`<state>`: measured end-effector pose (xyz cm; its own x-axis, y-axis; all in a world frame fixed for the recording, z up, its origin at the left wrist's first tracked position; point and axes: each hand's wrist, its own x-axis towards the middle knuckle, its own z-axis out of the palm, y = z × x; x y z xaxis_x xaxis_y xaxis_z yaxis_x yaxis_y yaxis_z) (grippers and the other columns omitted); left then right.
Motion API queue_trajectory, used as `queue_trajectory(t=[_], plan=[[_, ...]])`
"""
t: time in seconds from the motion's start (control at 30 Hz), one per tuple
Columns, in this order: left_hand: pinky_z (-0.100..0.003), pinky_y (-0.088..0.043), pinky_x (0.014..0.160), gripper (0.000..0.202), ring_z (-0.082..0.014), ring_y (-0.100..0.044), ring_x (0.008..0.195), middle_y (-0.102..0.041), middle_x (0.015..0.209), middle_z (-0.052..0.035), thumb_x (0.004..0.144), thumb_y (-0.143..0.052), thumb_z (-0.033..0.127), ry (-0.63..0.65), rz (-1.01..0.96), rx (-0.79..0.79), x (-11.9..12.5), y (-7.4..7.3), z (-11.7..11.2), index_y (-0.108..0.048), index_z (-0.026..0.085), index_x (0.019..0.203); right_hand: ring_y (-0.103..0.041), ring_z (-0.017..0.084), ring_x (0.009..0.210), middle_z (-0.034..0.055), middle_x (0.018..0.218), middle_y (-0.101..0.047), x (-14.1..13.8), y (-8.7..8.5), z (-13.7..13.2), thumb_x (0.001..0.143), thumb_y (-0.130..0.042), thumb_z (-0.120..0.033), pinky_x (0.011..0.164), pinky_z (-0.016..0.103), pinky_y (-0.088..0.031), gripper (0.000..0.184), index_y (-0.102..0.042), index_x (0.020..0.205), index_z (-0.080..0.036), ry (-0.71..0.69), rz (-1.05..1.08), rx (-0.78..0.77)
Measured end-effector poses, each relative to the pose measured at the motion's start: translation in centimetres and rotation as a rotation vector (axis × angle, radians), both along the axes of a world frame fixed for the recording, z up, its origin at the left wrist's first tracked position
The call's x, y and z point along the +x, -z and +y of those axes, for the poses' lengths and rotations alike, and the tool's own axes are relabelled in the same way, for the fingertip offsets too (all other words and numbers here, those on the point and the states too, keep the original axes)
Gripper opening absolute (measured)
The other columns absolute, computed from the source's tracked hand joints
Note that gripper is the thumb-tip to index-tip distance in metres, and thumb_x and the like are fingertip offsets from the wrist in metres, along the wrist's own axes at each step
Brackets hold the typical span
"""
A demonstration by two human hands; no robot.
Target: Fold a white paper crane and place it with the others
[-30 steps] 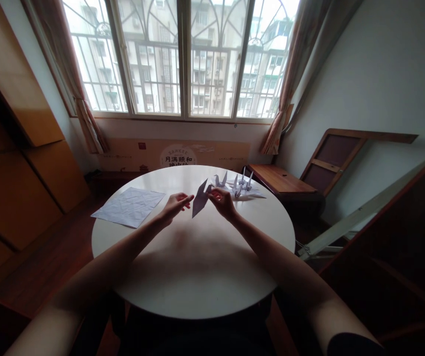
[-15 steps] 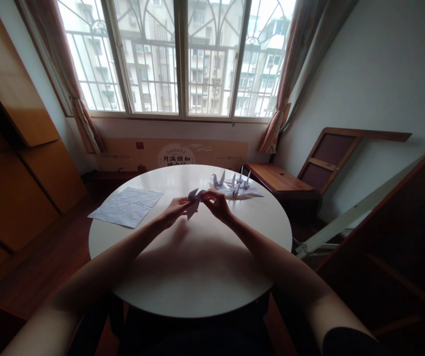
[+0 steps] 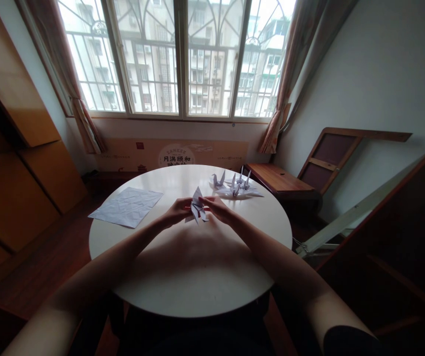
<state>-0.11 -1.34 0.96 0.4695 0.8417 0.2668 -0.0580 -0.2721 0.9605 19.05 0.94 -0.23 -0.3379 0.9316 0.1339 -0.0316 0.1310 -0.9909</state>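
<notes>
A folded paper crane (image 3: 197, 203) is held between both hands above the middle of the table, one pointed wing upward and its narrow ends angled down toward me. My left hand (image 3: 178, 210) pinches it from the left side. From the right, the fingers of my right hand (image 3: 215, 207) are closed on its other side. Beyond my right hand, several finished paper cranes (image 3: 235, 188) stand grouped on the table. A creased white sheet of paper (image 3: 126, 206) lies flat to the left of my left hand, apart from it.
The round white table (image 3: 197, 291) carries all the paper. Behind it is a long printed box (image 3: 123, 153) under the window. A wooden stool-like bench (image 3: 279, 178) stands at the back right, and cabinets (image 3: 30, 193) line the left.
The crane has been turned in my hands, so a wing now points up and its narrow ends point down. My right hand has shifted its grip slightly lower on the right side.
</notes>
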Motion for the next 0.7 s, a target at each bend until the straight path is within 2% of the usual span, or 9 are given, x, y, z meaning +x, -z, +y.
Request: queue_trajectory(t=[0.1,0.2,0.27,0.33,0.4,0.57,0.63,0.7], plan=[[-0.035,-0.057,0.072,0.077,-0.0258,-0.073,0.080,-0.075,0.090,-0.0129,0.062,-0.091,0.035,0.007,0.014,-0.079,-0.09,0.23,0.02,-0.057,0.012,0.126,-0.064,0.018,0.078,0.0073,0.086,-0.074,-0.24,0.01,-0.03,0.062,-0.084,-0.049,0.078,0.034,-0.049,0.046,-0.077,0.093,-0.016,0.034,0.121,0.107],[-0.035,-0.056,0.071,0.089,-0.0229,-0.073,0.072,-0.076,0.085,-0.0122,0.064,-0.091,0.033,-0.042,-0.004,-0.178,-0.25,0.48,0.23,-0.044,0.013,0.136,-0.064,0.018,0.077,0.0064,0.083,-0.074,-0.04,-0.16,0.42,0.058,-0.085,-0.047,0.077,0.034,-0.049,0.043,-0.078,0.087,-0.017,0.195,0.212,0.148],[-0.033,-0.055,0.068,0.079,-0.0207,-0.072,0.068,-0.075,0.080,-0.0117,0.062,-0.092,0.033,-0.092,-0.005,-0.205,-0.36,0.66,0.46,-0.053,0.011,0.127,-0.064,0.018,0.078,0.0065,0.085,-0.074,0.19,-0.21,0.72,0.059,-0.084,-0.048,0.075,0.033,-0.049,0.043,-0.078,0.088,-0.017,0.231,0.231,0.148],[-0.030,-0.053,0.066,0.059,-0.0189,-0.070,0.065,-0.073,0.075,-0.0108,0.061,-0.091,0.036,-0.109,0.034,-0.190,-0.47,0.80,0.65,-0.065,0.008,0.106,-0.064,0.018,0.077,0.0071,0.085,-0.074,0.27,-0.16,0.84,0.061,-0.083,-0.051,0.071,0.031,-0.049,0.044,-0.077,0.088,-0.017,0.227,0.215,0.129],[-0.028,-0.052,0.065,0.046,-0.0182,-0.068,0.065,-0.072,0.072,-0.0107,0.063,-0.089,0.042,-0.103,0.081,-0.161,-0.54,0.85,0.75,-0.071,0.007,0.087,-0.062,0.016,0.070,0.0066,0.079,-0.073,0.13,0.01,0.77,0.062,-0.081,-0.055,0.064,0.029,-0.047,0.045,-0.076,0.084,-0.016,0.217,0.144,0.121],[-0.028,-0.051,0.063,0.050,-0.0168,-0.065,0.064,-0.071,0.071,-0.0105,0.068,-0.083,0.056,-0.112,0.078,-0.136,-0.50,0.70,0.69,-0.076,0.009,0.083,-0.051,0.012,0.053,0.0004,0.056,-0.061,-0.54,0.34,0.39,0.067,-0.076,-0.058,0.052,0.026,-0.040,0.043,-0.070,0.069,-0.015,0.179,-0.056,0.280],[-0.027,-0.049,0.059,0.051,-0.0153,-0.061,0.060,-0.068,0.066,-0.0079,0.068,-0.081,0.059,-0.114,0.081,-0.124,-0.48,0.67,0.75,-0.076,0.009,0.080,-0.049,0.011,0.051,-0.0006,0.052,-0.057,-0.59,0.21,0.33,0.068,-0.074,-0.060,0.051,0.027,-0.039,0.045,-0.066,0.064,-0.016,0.197,-0.047,0.262],[-0.025,-0.045,0.053,0.051,-0.0127,-0.056,0.054,-0.062,0.058,-0.0042,0.067,-0.080,0.061,-0.117,0.084,-0.100,-0.51,0.62,0.87,-0.075,0.010,0.074,-0.049,0.011,0.050,-0.0003,0.053,-0.057,-0.48,-0.06,0.31,0.067,-0.074,-0.062,0.051,0.027,-0.039,0.047,-0.065,0.063,-0.016,0.228,-0.001,0.173]])
